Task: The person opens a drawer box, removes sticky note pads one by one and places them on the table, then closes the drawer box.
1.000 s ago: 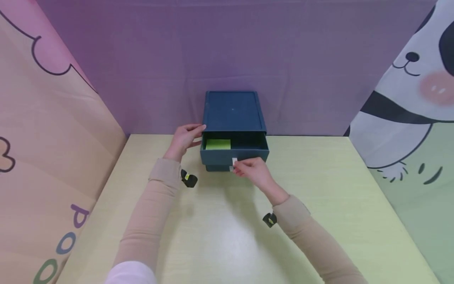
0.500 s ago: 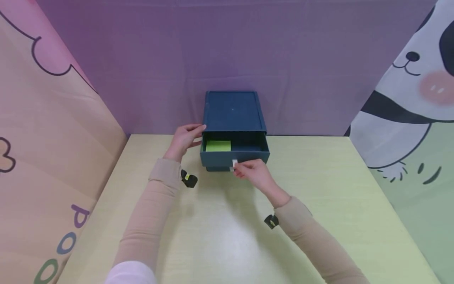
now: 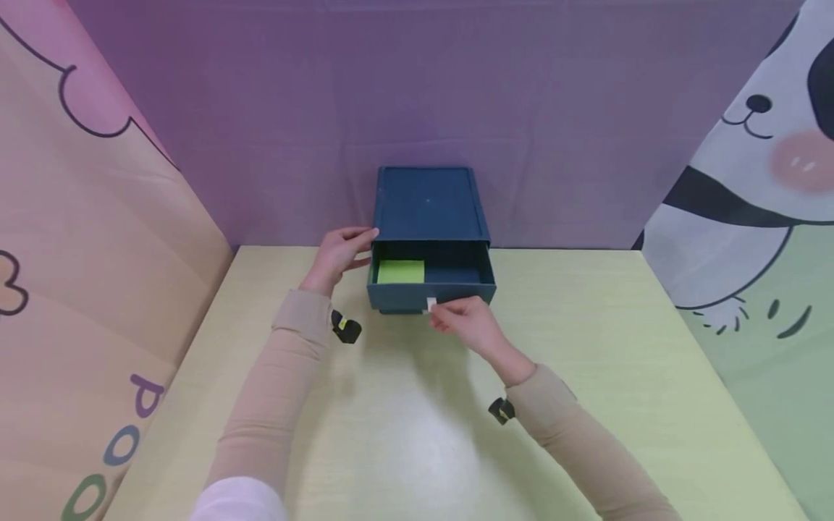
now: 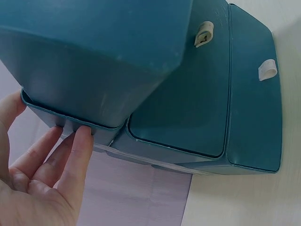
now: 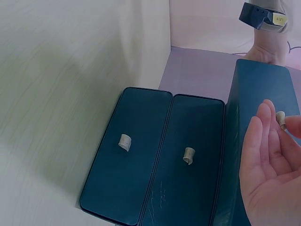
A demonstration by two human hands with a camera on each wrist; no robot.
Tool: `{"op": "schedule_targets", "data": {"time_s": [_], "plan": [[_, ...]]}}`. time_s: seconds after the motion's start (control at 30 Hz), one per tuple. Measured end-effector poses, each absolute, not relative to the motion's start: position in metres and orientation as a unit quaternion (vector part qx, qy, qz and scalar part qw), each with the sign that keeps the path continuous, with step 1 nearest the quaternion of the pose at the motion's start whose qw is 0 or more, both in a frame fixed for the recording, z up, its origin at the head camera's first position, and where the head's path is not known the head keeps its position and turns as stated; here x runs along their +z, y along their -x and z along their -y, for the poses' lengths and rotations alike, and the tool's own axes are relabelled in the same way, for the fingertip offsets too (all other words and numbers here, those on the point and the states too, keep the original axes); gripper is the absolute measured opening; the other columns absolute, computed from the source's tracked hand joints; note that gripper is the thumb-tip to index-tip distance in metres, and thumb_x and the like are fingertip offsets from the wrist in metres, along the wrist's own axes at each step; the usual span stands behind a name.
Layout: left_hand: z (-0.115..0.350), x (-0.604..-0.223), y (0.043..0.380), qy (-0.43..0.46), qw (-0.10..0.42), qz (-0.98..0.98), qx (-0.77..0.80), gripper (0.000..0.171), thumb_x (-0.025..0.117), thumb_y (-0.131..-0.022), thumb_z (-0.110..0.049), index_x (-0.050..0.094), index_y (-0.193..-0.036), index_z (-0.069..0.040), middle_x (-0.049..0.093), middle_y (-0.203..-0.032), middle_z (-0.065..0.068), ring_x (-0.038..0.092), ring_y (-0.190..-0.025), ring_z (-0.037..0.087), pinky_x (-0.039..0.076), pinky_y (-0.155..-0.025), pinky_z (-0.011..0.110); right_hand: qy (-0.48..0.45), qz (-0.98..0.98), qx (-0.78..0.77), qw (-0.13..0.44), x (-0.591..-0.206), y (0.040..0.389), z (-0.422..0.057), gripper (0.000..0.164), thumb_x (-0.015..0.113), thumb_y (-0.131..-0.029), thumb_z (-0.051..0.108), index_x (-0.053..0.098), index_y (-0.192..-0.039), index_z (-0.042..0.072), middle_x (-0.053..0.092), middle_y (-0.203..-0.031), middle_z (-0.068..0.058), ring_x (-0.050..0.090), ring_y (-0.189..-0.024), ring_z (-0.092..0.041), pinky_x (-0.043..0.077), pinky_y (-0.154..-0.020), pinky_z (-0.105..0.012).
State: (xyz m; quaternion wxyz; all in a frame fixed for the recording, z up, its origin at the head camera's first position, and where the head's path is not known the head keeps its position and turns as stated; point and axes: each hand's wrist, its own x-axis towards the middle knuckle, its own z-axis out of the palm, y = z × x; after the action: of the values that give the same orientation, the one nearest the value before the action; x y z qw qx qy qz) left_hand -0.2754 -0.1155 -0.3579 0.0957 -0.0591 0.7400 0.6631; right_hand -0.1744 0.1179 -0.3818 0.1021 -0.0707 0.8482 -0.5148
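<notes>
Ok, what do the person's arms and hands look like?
The left hand and right hand are gloveless. Both sleeves are beige and wrinkled, with cuffs that look folded back. A small black camera with a yellow mark sits at each wrist. A white patch covers the left sleeve's lower end in the head view.
</notes>
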Motion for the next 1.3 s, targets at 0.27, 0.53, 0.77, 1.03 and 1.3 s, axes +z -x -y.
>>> {"op": "schedule_targets", "data": {"time_s": [0.27,0.53,0.77,1.03,1.3], "plan": [[0.115,-0.357,0.275,0.06,0.096,-0.736,0.667,0.051,0.062,-0.089,-0.032,0.052,-0.132,-0.007,0.05,-0.136,0.011,0.053,-0.117,0.026,0.052,-0.093,0.038,0.08,-0.853,-0.505,0.102,-0.383,0.171,-0.121,0.027,0.058,-0.092,0.02,0.071,-0.097,-0.003,0.072,-0.089,-0.016,0.068,-0.075,-0.02,0.059,-0.072,-0.03],[0.115,-0.357,0.274,0.057,0.096,-0.74,0.664,0.051,0.061,-0.089,-0.031,0.052,-0.132,-0.006,0.05,-0.137,0.011,0.053,-0.118,0.027,0.052,-0.094,0.039,0.089,-0.853,-0.502,0.11,-0.38,0.166,-0.121,0.027,0.059,-0.091,0.021,0.072,-0.096,-0.002,0.072,-0.089,-0.016,0.067,-0.076,-0.02,0.058,-0.072,-0.028],[0.114,-0.357,0.273,0.057,0.098,-0.74,0.663,0.051,0.061,-0.089,-0.032,0.051,-0.132,-0.006,0.049,-0.138,0.011,0.052,-0.12,0.026,0.052,-0.095,0.039,0.096,-0.855,-0.5,0.102,-0.378,0.163,-0.121,0.026,0.058,-0.091,0.018,0.072,-0.095,-0.004,0.072,-0.088,-0.017,0.067,-0.076,-0.024,0.058,-0.07,-0.028],[0.114,-0.357,0.273,0.058,0.095,-0.739,0.665,0.051,0.061,-0.09,-0.032,0.052,-0.132,-0.006,0.049,-0.137,0.011,0.052,-0.119,0.026,0.051,-0.095,0.038,0.105,-0.858,-0.492,0.104,-0.379,0.161,-0.122,0.026,0.058,-0.092,0.019,0.072,-0.095,-0.003,0.072,-0.088,-0.017,0.068,-0.078,-0.025,0.058,-0.072,-0.029],[0.115,-0.359,0.275,0.065,0.095,-0.735,0.668,0.052,0.062,-0.089,-0.032,0.051,-0.132,-0.006,0.049,-0.138,0.011,0.052,-0.12,0.026,0.051,-0.095,0.039,0.116,-0.861,-0.484,0.107,-0.379,0.159,-0.122,0.025,0.059,-0.091,0.019,0.072,-0.094,-0.001,0.072,-0.088,-0.015,0.068,-0.077,-0.019,0.059,-0.073,-0.029]]}}
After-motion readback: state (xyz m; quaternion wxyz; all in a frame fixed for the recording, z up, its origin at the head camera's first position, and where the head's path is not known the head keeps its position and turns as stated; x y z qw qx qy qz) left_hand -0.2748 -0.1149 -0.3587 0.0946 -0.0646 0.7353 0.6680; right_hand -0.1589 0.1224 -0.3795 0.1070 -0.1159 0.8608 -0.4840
